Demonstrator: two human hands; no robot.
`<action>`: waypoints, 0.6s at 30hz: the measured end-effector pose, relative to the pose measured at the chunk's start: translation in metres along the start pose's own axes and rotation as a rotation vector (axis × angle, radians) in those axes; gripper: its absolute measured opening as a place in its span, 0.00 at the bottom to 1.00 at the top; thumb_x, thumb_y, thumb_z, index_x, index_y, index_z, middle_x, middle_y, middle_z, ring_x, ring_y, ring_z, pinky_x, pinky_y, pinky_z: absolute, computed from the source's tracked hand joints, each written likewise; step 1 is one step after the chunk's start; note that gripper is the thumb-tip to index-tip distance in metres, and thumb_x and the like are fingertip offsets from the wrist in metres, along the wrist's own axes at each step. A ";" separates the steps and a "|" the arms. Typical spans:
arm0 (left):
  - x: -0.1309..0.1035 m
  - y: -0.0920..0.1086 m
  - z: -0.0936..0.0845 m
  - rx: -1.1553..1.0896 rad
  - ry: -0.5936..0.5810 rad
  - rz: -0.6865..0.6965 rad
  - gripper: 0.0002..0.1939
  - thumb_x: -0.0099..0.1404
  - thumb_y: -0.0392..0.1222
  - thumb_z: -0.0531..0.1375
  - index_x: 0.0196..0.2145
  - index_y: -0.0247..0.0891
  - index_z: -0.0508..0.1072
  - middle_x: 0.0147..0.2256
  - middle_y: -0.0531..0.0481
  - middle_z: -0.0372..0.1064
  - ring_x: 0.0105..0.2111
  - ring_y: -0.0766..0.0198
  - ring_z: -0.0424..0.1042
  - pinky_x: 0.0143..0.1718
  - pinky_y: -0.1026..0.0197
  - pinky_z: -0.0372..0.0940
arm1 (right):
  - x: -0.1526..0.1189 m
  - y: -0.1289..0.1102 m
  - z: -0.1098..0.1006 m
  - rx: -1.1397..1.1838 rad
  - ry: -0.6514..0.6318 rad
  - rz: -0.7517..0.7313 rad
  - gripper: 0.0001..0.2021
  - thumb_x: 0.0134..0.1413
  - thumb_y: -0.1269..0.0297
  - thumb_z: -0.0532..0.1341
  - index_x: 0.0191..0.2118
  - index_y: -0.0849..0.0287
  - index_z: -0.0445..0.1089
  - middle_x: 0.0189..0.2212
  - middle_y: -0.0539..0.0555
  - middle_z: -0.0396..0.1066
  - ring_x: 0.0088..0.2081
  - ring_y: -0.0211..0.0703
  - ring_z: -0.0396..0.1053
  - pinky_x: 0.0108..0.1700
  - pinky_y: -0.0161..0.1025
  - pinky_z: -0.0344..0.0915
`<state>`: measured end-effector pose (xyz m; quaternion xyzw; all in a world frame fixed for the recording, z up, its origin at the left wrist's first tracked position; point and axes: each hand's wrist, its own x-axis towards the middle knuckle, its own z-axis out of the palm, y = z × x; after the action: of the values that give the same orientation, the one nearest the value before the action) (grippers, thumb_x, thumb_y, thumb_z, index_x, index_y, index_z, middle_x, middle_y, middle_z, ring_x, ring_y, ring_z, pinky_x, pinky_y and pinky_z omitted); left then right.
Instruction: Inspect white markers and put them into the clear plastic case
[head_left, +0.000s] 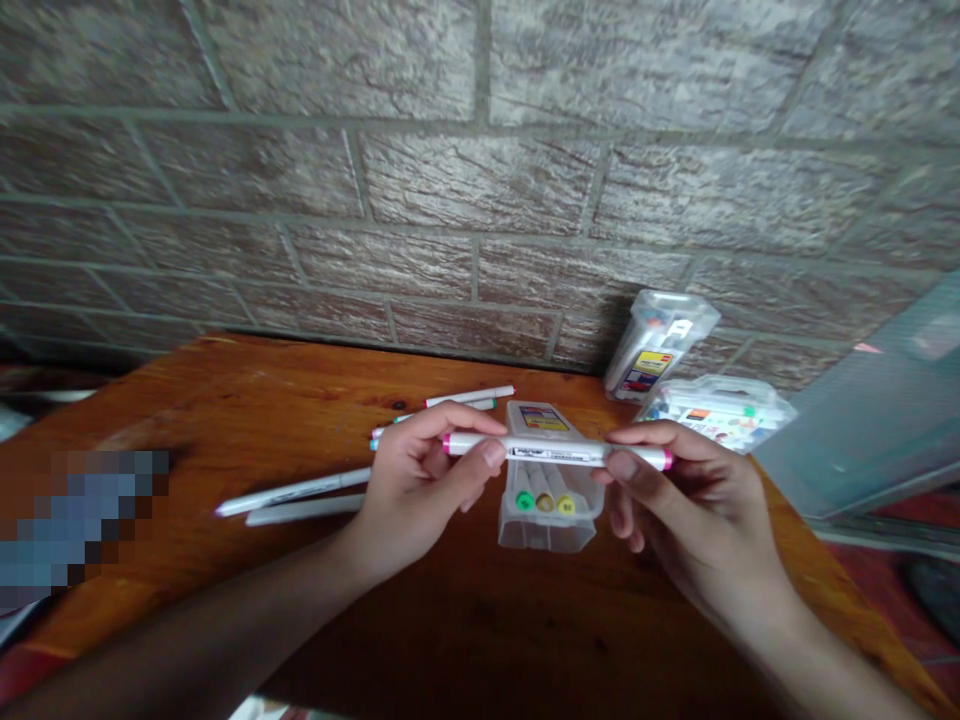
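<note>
A white marker with pink ends (556, 451) is held level above the table by both hands. My left hand (427, 475) pinches its left end between thumb and fingers, and my right hand (694, 490) pinches the right end. Below and behind the marker lies an open clear plastic case (547, 535), holding markers with green, brownish and yellow ends (545, 500). Loose white markers lie to the left: one with a purple tip (292, 492), another beside it (304, 511), and a red-tipped one (470, 396) farther back. My left hand partly covers several of the loose markers.
A closed clear case of markers (651, 350) stands upright against the brick wall (480, 180). Another clear case (720, 412) sits at the right edge of the wooden table (480, 620). A translucent panel (885, 400) stands at the right, and a pixelated area covers the far left.
</note>
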<state>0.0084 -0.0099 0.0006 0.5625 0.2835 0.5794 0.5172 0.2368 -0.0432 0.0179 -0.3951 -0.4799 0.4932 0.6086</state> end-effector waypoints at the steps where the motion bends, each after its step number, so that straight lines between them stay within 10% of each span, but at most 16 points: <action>1: 0.000 -0.002 -0.001 -0.031 -0.010 -0.006 0.08 0.69 0.44 0.72 0.41 0.38 0.84 0.24 0.51 0.74 0.18 0.72 0.65 0.18 0.68 0.60 | 0.001 0.000 -0.001 0.012 -0.009 -0.001 0.09 0.56 0.59 0.77 0.41 0.55 0.83 0.21 0.51 0.79 0.16 0.35 0.69 0.16 0.28 0.65; 18: 0.003 -0.005 -0.005 -0.145 -0.042 0.048 0.10 0.72 0.44 0.68 0.46 0.39 0.86 0.31 0.44 0.82 0.18 0.70 0.67 0.19 0.66 0.63 | 0.009 0.000 -0.007 0.052 -0.066 -0.024 0.08 0.61 0.59 0.73 0.43 0.54 0.86 0.31 0.57 0.85 0.16 0.37 0.72 0.14 0.30 0.68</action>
<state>0.0056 -0.0046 -0.0039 0.5422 0.2163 0.5989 0.5482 0.2438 -0.0349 0.0182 -0.3569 -0.4913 0.5110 0.6084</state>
